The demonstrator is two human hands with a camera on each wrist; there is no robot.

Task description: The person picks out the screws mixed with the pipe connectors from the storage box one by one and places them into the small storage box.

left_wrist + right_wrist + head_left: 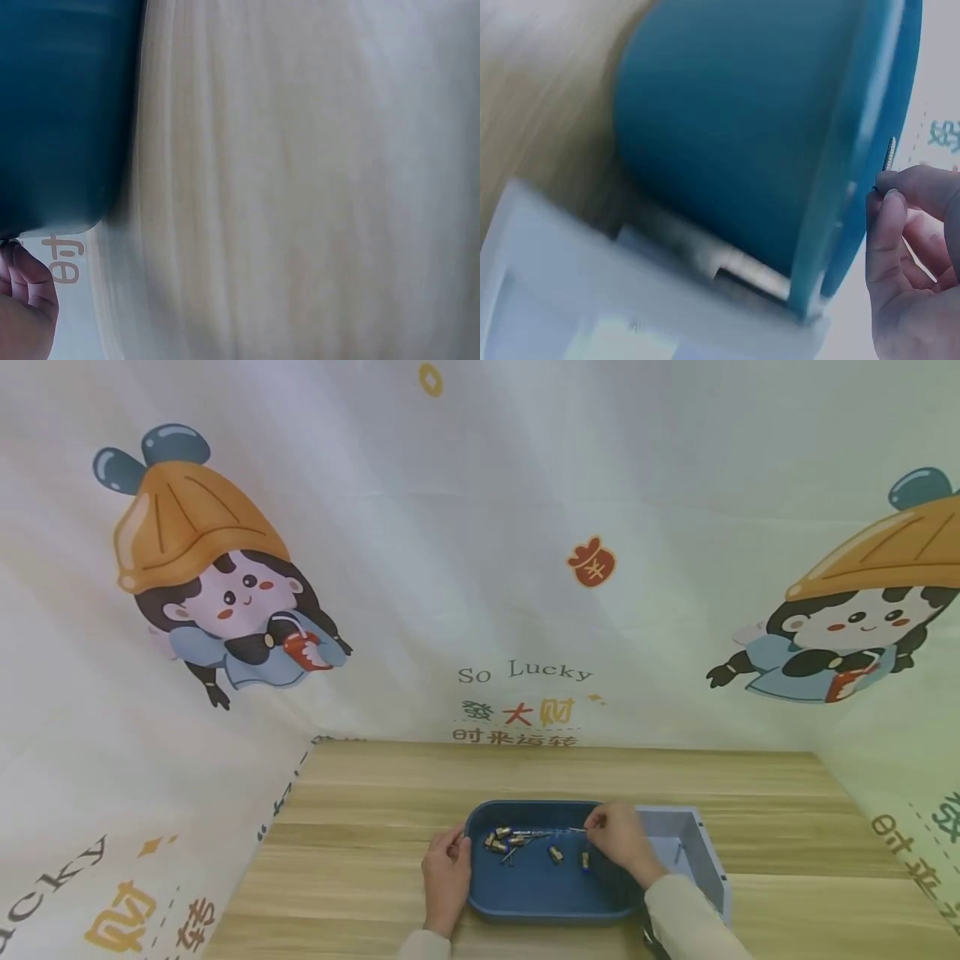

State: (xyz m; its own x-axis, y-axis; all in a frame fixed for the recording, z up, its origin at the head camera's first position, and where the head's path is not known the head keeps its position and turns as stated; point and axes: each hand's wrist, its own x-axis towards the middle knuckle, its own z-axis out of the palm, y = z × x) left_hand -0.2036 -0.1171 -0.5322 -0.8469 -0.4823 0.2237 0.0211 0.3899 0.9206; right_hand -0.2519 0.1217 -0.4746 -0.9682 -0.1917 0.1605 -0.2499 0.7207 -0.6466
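Note:
A blue tray (540, 893) holds several small brass fittings (555, 855) with blue ends, most of them at its left side among thin screws (510, 857). My left hand (447, 875) grips the tray's left rim, its curled fingers (34, 274) right at the edge in the left wrist view. Over the right part of the tray, my right hand (618, 842) pinches a thin metal screw (889, 154) between thumb and index finger. The screw's threaded end sticks out past the fingertips.
A grey bin (708, 852) stands against the tray's right side, partly hidden by the right arm. Both rest on a wooden table (375, 785). Printed cloth (517, 610) hangs behind the table and at its sides.

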